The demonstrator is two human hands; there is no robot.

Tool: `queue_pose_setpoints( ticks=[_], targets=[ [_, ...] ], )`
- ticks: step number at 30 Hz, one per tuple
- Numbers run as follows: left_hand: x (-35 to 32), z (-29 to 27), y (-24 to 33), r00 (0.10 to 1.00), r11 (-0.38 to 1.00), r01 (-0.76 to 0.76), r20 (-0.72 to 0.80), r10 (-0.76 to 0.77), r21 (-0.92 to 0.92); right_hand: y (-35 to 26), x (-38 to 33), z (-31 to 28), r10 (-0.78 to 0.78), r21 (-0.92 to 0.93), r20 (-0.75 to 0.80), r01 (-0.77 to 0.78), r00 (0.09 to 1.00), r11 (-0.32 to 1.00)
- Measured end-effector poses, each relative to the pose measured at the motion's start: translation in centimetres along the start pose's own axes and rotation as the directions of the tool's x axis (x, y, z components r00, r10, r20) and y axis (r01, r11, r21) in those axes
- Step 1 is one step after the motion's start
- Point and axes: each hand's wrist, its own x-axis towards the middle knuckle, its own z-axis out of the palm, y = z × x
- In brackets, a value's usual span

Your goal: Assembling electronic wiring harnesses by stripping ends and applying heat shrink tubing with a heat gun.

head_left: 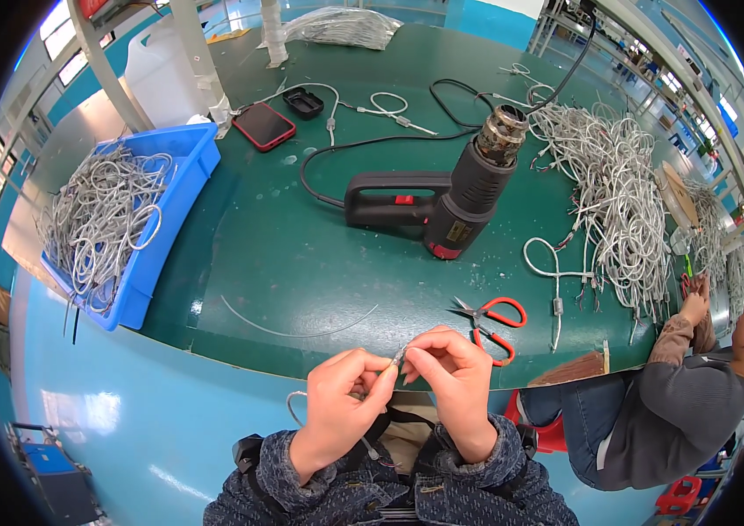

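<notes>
My left hand (341, 399) and my right hand (453, 373) meet at the near edge of the green table (284, 254), fingertips pinched together on the end of a thin grey cable (398, 356). The cable loops down behind my left hand toward my lap. Red-handled scissors (493, 317) lie on the table just beyond my right hand. A loose grey wire strand (297, 331) lies just beyond my left hand.
A black heat gun (446, 193) stands mid-table with its cord trailing back. A blue bin (140, 219) of grey cables sits left, a big cable pile (613, 197) right. A red-cased phone (264, 125) and white jug (159, 74) are far left. Another person (679, 403) sits at right.
</notes>
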Motion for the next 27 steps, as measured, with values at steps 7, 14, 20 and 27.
queue_pose_setpoints(
  ticks=[7, 14, 20, 27],
  targets=[
    [0.0, -0.1, 0.2, 0.995, 0.982, 0.101, -0.005, -0.103, -0.158, 0.2, 0.0, -0.2, 0.026, 0.084, 0.018, -0.028, 1.000, 0.996],
    [-0.1, -0.3, 0.2, 0.991, 0.960, 0.132, 0.058, -0.122, -0.245, -1.0, 1.1, -1.1, 0.009, 0.009, 0.106, -0.010, 0.994, 1.000],
    [-0.3, -0.9, 0.7, 0.975, 0.935, 0.196, 0.162, -0.153, -0.295, -1.9, 2.2, -2.7, 0.057, -0.069, 0.335, -0.035, 0.940, 0.997],
    [-0.2, -1.5, 0.8, 0.963, 0.969, 0.140, 0.257, -0.085, -0.204, -3.1, 2.9, -3.6, 0.275, -0.036, 0.494, -0.296, 0.825, 0.954]
  ],
)
